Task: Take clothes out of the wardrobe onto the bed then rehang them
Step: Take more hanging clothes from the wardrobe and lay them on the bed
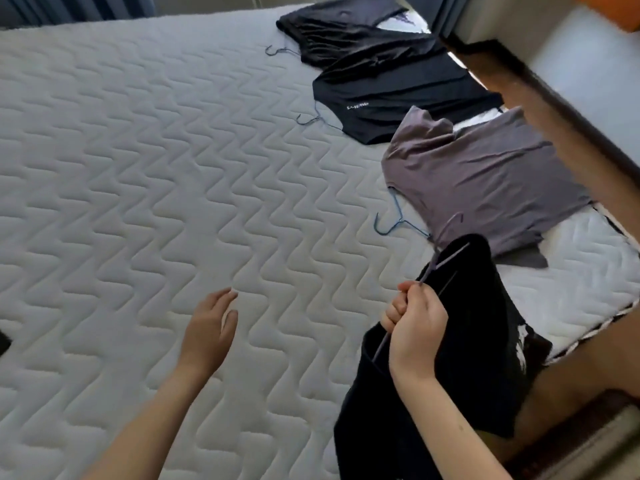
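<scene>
My right hand (415,323) grips the thin wire hanger (446,261) of a black garment (460,362), which hangs over the bed's near right corner. My left hand (209,327) hovers over the mattress with fingers apart, holding nothing. Three garments lie on the white quilted bed (156,174) along its right side: a grey T-shirt (485,181) on a blue hanger (391,220), a black top with small white lettering (398,98), and another dark garment (339,26) at the far end. Each has a hanger hook sticking out to its left.
A brown wooden floor (561,109) runs along the bed's right side below a pale wall (588,74). Dark curtains (69,6) hang beyond the far edge of the bed. Something orange (623,12) shows at the top right corner.
</scene>
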Demonstrator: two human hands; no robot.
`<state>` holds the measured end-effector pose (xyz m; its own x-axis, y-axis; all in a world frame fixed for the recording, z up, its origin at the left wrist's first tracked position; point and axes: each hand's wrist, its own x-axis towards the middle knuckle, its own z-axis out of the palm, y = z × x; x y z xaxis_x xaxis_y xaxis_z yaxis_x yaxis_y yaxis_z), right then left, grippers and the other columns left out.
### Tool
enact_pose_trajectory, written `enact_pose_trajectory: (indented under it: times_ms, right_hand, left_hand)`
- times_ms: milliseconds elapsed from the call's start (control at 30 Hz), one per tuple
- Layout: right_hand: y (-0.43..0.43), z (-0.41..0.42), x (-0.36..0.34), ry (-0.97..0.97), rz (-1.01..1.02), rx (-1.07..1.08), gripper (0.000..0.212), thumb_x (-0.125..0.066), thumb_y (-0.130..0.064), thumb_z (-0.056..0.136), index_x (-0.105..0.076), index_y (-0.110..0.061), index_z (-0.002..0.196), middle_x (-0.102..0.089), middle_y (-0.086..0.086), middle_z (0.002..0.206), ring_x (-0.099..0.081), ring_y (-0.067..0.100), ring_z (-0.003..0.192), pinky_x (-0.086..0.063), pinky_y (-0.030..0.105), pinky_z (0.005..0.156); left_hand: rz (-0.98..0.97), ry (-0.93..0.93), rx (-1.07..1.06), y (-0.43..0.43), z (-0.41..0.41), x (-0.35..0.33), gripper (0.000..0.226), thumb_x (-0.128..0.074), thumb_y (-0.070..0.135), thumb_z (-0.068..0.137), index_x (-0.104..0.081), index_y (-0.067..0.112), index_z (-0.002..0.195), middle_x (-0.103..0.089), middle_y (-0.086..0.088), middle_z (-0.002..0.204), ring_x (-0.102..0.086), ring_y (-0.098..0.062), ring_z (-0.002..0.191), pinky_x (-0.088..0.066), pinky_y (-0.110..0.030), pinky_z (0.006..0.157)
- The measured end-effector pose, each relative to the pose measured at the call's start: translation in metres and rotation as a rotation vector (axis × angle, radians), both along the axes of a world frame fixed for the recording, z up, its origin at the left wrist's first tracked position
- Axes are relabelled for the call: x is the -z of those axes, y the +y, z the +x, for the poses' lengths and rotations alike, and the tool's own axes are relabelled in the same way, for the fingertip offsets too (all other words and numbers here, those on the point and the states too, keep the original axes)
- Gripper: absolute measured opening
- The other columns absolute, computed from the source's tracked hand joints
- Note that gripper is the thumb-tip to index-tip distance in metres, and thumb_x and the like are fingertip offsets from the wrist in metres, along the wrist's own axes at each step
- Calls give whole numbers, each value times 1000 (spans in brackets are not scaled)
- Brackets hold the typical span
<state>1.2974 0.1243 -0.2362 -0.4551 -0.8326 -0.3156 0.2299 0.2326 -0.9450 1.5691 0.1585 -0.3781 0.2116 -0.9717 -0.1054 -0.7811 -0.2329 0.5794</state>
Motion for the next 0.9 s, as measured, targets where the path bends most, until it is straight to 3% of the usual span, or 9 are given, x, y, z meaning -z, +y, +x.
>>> enact_pose_trajectory:
  times_ms: [133, 233, 333, 433, 733, 900]
  right_hand:
    - [-54, 63, 125, 49, 78, -148, 28, -30, -7, 101, -49, -8, 81, -43, -5, 50, -40, 9, 39, -32, 23, 38]
    - [-84, 90, 220, 244, 151, -379, 28, -37, -10, 100, -54, -9, 78, -59, 2, 58, -61, 16, 48, -52, 31, 47]
    - [-103, 99, 279, 445, 196, -565, 29, -44, -14, 95, -58, -5, 71, -70, 9, 67, -65, 22, 53, -57, 37, 55]
    - [-114, 109, 304, 456, 262, -608, 30, -43, -12, 96, -58, 2, 74, -70, 16, 69, -62, 23, 44, -52, 30, 46]
    - [-147, 152, 309, 424, 360, -649, 26, -43, -12, 98, -60, 3, 87, -72, 11, 72, -61, 15, 45, -55, 26, 53]
    - [-204, 206, 308, 335, 304, -566, 26, -41, -6, 96, -56, -2, 74, -69, 9, 70, -57, 8, 36, -48, 20, 43]
  left_hand:
    - [62, -142, -50, -34, 48, 105, 59, -37, 37, 85, -59, 4, 129, -57, -18, 132, -53, -38, 119, -41, -46, 102]
    - [102, -300, -34, -49, 86, 169, 62, -34, 44, 85, -56, 8, 130, -53, -18, 136, -52, -40, 119, -40, -49, 100]
    - [70, -424, -18, -44, 101, 208, 62, -30, 49, 90, -46, 17, 141, -44, -11, 147, -43, -35, 132, -30, -46, 107]
    - [0, -408, -52, -44, 102, 215, 60, -34, 46, 89, -48, 18, 141, -47, -11, 146, -42, -36, 131, -29, -46, 109]
    - [-46, -359, -119, -42, 101, 217, 56, -40, 40, 87, -51, 21, 139, -52, -6, 142, -45, -34, 130, -31, -52, 109]
    - [-80, -390, -129, -43, 102, 221, 55, -41, 37, 87, -54, 18, 137, -55, -8, 139, -47, -34, 127, -33, -54, 107]
